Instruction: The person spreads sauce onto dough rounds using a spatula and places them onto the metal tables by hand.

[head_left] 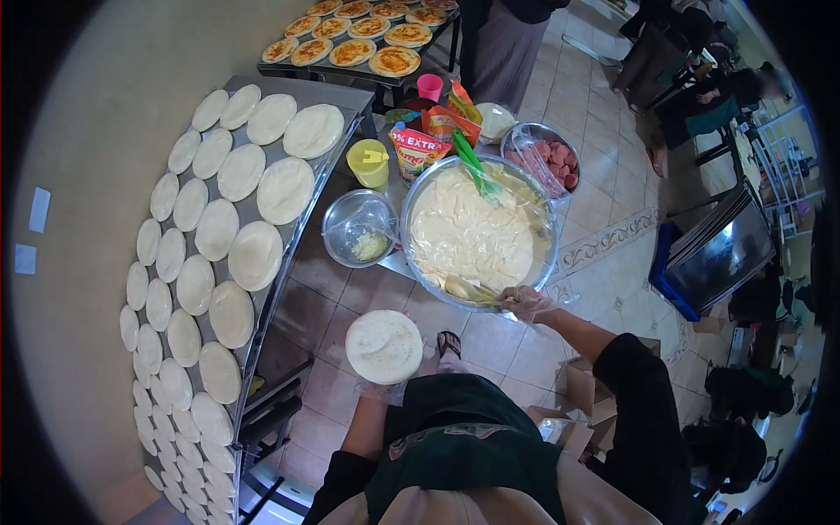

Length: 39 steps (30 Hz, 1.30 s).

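Observation:
A flat round piece of dough (383, 347) rests on my left hand (385, 390), which is gloved in clear plastic and mostly hidden beneath it. At the near rim of a large metal bowl (555, 254), my right hand (525, 303), also in clear plastic, is closed around the green handle of a spoon (481, 293). The spoon's head lies in the pale creamy mixture (472, 232) that fills the bowl. A green spatula (472, 162) leans in the bowl's far side. Left of the bowl stands a smaller metal bowl (359, 229) with a little pale, crumbly stuff.
Many dough rounds lie on a long metal table (328, 171) at left. Browned rounds (353, 52) fill another table. A yellow cup (367, 164), packets (418, 150) and a bowl of pink meat (551, 162) surround the mixture. Cardboard boxes (591, 389) stand right; people are beyond.

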Available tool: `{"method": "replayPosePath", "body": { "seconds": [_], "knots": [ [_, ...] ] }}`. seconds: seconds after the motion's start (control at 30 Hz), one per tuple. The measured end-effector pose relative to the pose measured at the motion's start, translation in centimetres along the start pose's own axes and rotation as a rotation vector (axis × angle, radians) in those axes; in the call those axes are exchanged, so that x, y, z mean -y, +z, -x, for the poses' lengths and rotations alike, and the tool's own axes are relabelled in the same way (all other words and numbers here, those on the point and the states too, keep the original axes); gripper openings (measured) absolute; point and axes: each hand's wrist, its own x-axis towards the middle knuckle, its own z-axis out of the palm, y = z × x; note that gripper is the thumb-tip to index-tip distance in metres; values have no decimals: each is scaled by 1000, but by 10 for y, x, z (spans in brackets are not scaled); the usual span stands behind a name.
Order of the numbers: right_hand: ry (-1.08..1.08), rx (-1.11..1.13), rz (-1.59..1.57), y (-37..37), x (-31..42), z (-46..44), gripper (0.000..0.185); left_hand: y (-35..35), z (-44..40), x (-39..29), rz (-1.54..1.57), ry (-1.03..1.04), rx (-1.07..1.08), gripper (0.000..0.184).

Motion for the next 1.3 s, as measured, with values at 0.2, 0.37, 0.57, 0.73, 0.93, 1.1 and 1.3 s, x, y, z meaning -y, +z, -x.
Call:
{"method": "replayPosePath", "body": {
  "seconds": [0.2,0.37,0.57,0.73,0.93,1.1,1.3],
  "knots": [
    [922,224,-1010,-17,42,-8,33,13,-12,-5,-38,39,-85,69],
    [921,242,-1355,-9,49,-2,32,13,-18,-10,-20,34,-121,70],
    [904,189,-1354,-1,49,24,36,-16,-35,-14,-30,-14,-110,65],
    [829,165,-1319,2,50,39,35,-12,-45,-7,-66,-1,0,63],
    [801,182,-1293,7,45,41,40,-20,-54,-5,-41,-7,-124,66],
    [828,176,-1206,4,50,41,40,-29,-59,-3,49,-23,-125,65],
    [752,159,-1139,1,58,43,37,-27,-54,3,-152,117,-122,63]
  ]
}}
